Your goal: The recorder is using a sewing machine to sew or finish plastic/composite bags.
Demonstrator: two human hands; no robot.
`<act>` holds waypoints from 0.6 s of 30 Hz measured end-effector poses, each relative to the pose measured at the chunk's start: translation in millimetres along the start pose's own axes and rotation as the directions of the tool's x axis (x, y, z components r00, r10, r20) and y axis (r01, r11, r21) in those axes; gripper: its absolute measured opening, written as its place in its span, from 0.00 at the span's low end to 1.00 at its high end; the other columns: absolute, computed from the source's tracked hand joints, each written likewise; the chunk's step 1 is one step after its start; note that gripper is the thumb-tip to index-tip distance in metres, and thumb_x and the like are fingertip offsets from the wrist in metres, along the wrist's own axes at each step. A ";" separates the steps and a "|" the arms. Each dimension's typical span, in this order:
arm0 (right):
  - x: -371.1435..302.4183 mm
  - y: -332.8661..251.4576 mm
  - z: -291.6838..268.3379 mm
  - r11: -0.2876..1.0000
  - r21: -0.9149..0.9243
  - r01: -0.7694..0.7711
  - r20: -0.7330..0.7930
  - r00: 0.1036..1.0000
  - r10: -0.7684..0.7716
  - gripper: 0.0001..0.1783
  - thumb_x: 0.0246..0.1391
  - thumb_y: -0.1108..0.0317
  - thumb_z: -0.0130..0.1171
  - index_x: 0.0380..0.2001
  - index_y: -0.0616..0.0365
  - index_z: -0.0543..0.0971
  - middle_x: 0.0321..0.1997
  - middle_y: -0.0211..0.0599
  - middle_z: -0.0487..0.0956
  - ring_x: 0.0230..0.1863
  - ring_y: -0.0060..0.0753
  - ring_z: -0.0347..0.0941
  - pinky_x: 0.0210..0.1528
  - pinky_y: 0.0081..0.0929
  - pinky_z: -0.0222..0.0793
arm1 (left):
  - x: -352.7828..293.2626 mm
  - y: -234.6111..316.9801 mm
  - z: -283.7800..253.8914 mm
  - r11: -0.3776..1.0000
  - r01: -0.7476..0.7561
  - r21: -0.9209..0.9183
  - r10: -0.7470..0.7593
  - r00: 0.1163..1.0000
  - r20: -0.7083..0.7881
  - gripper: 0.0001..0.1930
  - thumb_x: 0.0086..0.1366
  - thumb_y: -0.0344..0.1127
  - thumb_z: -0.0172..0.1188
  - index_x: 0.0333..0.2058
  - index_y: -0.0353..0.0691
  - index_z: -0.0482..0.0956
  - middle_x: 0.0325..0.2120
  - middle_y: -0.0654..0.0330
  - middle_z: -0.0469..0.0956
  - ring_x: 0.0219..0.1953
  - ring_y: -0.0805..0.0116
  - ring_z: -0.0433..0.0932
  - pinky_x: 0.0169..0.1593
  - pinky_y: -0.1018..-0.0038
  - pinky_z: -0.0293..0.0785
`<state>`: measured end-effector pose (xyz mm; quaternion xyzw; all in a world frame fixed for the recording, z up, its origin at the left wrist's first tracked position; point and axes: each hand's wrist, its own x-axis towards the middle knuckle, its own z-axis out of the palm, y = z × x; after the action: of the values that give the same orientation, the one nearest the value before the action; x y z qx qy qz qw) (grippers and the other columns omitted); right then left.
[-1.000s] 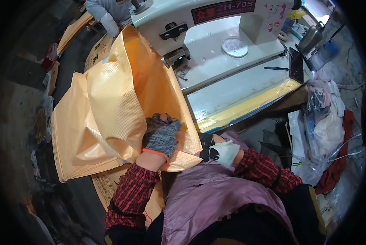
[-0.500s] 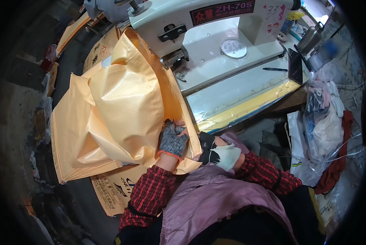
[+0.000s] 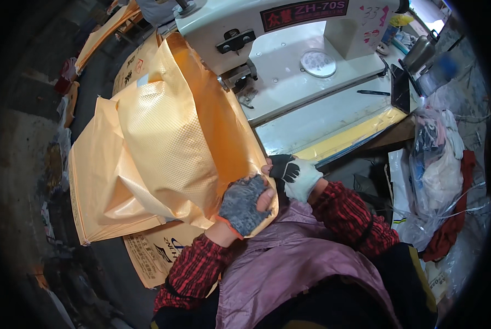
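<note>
A large yellow-orange woven sack lies slanting in front of me, its mouth gaping toward the right. My left hand, in a grey fingerless-thumb glove, is closed on the near corner of the mouth, its thumb bare and some fingertips hidden. On the outer right rim, my right hand pinches the sack's edge between thumb and fingers; it wears a black and white glove. The far end of the rim rests beside the needle area of a white industrial sewing machine.
More printed sacks lie beneath and behind the open one. On the machine table are a black phone, a pen and a metal bottle. Clear plastic bags hang at the right, beside a dark red cloth.
My left hand has come up out of the fold onto the near rim. My right hand has moved slightly up along the edge. The sack's mouth gapes wider.
</note>
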<state>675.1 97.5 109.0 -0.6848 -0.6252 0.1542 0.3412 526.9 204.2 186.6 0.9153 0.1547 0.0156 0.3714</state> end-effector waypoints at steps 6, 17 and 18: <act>-0.6 -13.3 -5.6 0.967 0.100 -0.236 0.160 0.963 0.218 0.18 0.48 0.57 0.55 0.43 0.49 0.77 0.42 0.43 0.75 0.42 0.42 0.72 0.44 0.31 0.68 | -0.7 42.4 -6.2 0.884 -0.179 0.431 0.092 0.972 0.215 0.23 0.49 0.54 0.58 0.32 0.38 0.78 0.34 0.49 0.75 0.38 0.53 0.73 0.44 0.58 0.62; 74.8 6.2 16.6 0.914 0.139 -0.381 0.072 0.924 0.374 0.17 0.47 0.53 0.50 0.26 0.58 0.75 0.25 0.55 0.73 0.29 0.57 0.71 0.29 0.42 0.65 | 58.4 18.1 -31.7 0.749 -0.315 0.583 -0.135 0.788 0.600 0.09 0.49 0.31 0.55 0.30 0.39 0.80 0.29 0.52 0.79 0.34 0.57 0.79 0.35 0.63 0.74; 86.1 10.6 19.0 0.933 0.071 -0.353 0.076 0.935 0.348 0.17 0.46 0.54 0.51 0.25 0.58 0.75 0.24 0.55 0.73 0.29 0.56 0.72 0.29 0.41 0.65 | 69.6 10.6 -41.0 0.733 -0.295 0.613 -0.180 0.785 0.592 0.09 0.50 0.32 0.55 0.31 0.39 0.80 0.31 0.52 0.79 0.35 0.56 0.79 0.37 0.64 0.74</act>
<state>685.6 185.7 106.9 -0.7653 -0.4965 0.2596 0.3169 590.2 245.3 217.5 0.9434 -0.0105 -0.3290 0.0405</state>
